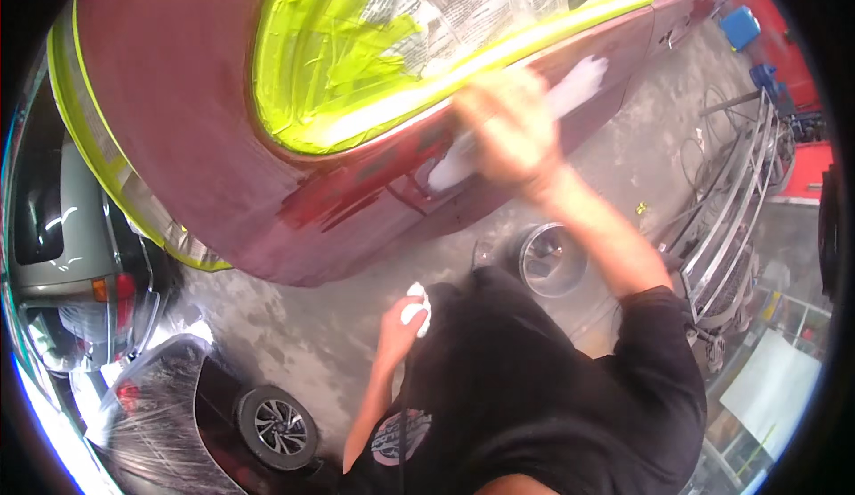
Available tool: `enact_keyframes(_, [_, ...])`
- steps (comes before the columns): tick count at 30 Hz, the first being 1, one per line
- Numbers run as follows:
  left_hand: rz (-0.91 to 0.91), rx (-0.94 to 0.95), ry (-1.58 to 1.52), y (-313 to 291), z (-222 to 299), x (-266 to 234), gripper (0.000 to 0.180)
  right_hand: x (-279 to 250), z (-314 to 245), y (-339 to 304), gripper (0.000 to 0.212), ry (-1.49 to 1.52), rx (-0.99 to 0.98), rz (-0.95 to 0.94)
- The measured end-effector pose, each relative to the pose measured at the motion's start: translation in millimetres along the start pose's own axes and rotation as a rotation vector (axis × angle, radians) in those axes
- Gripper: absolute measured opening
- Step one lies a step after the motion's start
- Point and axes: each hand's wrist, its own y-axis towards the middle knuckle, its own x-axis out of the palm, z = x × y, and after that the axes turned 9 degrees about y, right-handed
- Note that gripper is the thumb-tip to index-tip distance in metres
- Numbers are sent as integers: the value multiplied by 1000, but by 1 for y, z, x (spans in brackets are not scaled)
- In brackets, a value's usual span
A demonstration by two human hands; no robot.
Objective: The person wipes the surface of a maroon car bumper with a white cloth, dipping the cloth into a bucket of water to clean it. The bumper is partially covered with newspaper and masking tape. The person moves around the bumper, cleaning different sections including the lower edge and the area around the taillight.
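Workshop with a mottled grey concrete floor [329, 335], bare between the person and the vehicles at left. Nearest, the left hand [397, 333]: low beside the person's black shirt [570, 406], fingers closed on a crumpled white cloth [416, 310]. Ahead, the maroon car body [169, 112], spanning the upper view; its lower edge stands apart from the person, with floor showing in the gap. Right hand [512, 125]: arm extended, over the side panel just below the window edge; blurred, so whether it grips anything cannot be told.

Around: a round bucket [574, 274] on the floor below the right forearm; a metal-tube rack [726, 245] at right, bounding the floor on that side; a dark car wheel [278, 426] with spoked rim at lower left; a grey vehicle [85, 196] beyond; a blue container [739, 28] by a red surface [788, 14] at far upper right.

Materials: dull maroon finish, darker red streaks, smooth pale patches [579, 85] either side of the right hand; curved window opening edged in yellow-green tape [294, 130], covered with wrinkled newsprint [454, 18].
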Motion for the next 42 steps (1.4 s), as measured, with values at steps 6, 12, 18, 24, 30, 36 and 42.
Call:
enact_keyframes(6, [-15, 18, 86, 0, 11, 2, 34, 20, -25, 18, 35, 119, -49, -60])
enact_keyframes(12, [-15, -14, -129, -12, -1, -6, 38, -2, 14, -7, 34, -24, -2, -24])
enact_keyframes(18, [35, 222, 4, -19, 69, -19, 43, 20, -13, 12, 26, 88, -138, -6])
enact_keyframes(24, [430, 886, 209, -45, 182, -67, 45, -53, 43, -16, 30, -33, 65, -23])
enact_keyframes(30, [995, 982, 1242, 26, 218, -105, 52, -78, 14, -63, 36, 70, 274, 40])
enact_keyframes(36, [1127, 1028, 1378, 66, 219, -74, 48, -108, 16, -141, 36, 87, 643, 100])
enact_keyframes(42, [977, 1133, 1413, 92, 274, -26, 51, -114, 13, -162, 29, 144, 792, 101])
